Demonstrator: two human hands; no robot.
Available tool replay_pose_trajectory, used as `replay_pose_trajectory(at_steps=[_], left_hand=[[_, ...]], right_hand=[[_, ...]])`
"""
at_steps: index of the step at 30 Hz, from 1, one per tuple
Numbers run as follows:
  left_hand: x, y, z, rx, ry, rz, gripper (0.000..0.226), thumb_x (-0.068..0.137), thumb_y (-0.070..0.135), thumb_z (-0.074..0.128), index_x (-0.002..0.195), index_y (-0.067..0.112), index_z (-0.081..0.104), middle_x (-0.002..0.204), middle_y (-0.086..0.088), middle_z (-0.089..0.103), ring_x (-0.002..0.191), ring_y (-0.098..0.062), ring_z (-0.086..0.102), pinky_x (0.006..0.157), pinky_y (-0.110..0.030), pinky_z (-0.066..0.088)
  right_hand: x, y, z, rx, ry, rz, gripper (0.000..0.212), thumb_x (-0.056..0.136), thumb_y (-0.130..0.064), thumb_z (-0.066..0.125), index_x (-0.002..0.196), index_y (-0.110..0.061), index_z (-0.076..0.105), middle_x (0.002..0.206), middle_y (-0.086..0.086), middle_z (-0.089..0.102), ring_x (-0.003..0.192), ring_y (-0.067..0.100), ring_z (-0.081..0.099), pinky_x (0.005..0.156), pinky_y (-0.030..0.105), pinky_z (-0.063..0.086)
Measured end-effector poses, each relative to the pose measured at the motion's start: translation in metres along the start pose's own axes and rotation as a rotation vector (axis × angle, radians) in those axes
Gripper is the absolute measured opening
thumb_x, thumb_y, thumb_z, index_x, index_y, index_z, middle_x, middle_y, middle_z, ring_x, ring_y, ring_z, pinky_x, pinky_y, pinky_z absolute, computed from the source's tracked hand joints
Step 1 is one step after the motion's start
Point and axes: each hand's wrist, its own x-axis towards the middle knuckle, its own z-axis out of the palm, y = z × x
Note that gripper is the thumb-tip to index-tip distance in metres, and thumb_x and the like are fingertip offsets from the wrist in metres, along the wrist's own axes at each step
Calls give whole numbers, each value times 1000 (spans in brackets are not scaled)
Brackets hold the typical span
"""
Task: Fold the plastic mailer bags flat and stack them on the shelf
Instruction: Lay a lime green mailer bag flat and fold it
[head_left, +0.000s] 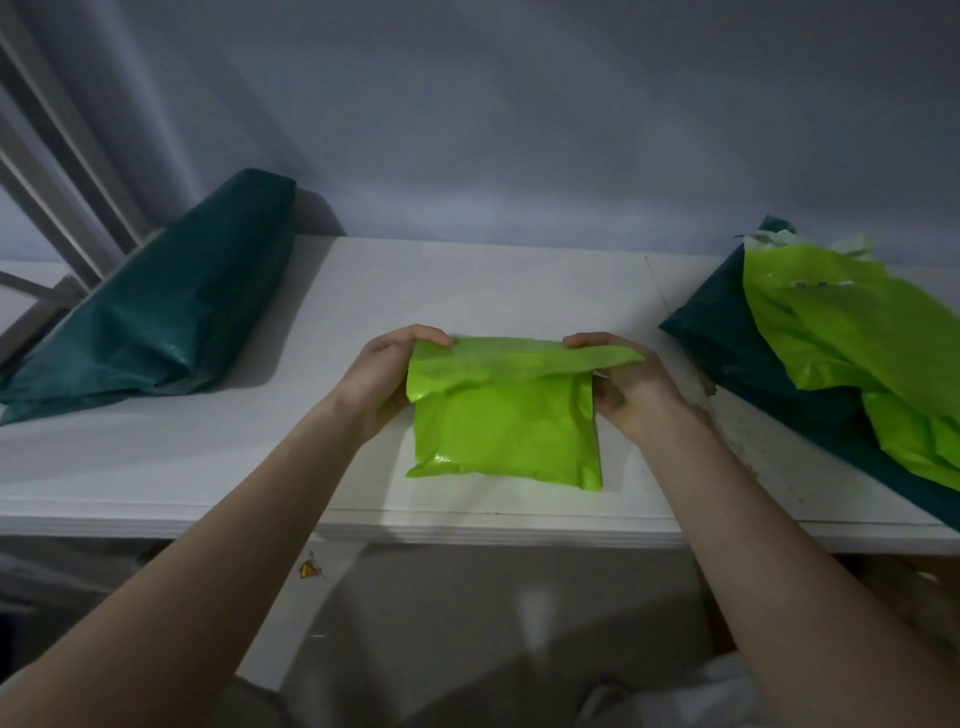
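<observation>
Lime-green mailer bag (506, 431) lying near the front edge of the white shelf (208, 467), its top flap folded over. Left hand (382, 382) and right hand (626, 387) grip the flap's two ends, fingers curled over it. Left of the bag, a dark-green package (156, 312); right of it, loose green bags (841, 353) piled on another dark-green bag (727, 338). Grey wall (519, 130) behind.

A lime-green mailer bag (506, 431) lay folded at frame centre on the white shelf (208, 457), its top flap turned over. Dark green bags (156, 312) sat left; a green-and-lime pile (852, 343) sat right.
</observation>
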Motion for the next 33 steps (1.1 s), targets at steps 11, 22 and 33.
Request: replay_pose_trajectory(at_steps=[11,22,33], left_hand=[[-2,9,1,15,-49,-144,38,89,5,28,70,10,60,63,2,67,60,-15,58,51,-18,46],[1,2,2,122,32,-72,14,85,22,65,87,9,68,81,-3,67,72,-13,61,67,-20,51],[2,-1,5,19,115,-48,41,83,8,66,121,22,55,93,-7,66,76,-16,66,71,-24,56]], right_hand=[[4,-5,-5,-16,-68,140,39,92,-3,39,60,-6,60,33,3,40,30,12,38,43,18,31],[7,3,-2,-272,-41,0,31,79,-28,73,101,-11,59,85,3,64,75,16,62,61,23,50],[0,9,2,-341,-82,-122,53,77,-3,72,121,-14,44,98,4,59,78,15,61,64,22,55]])
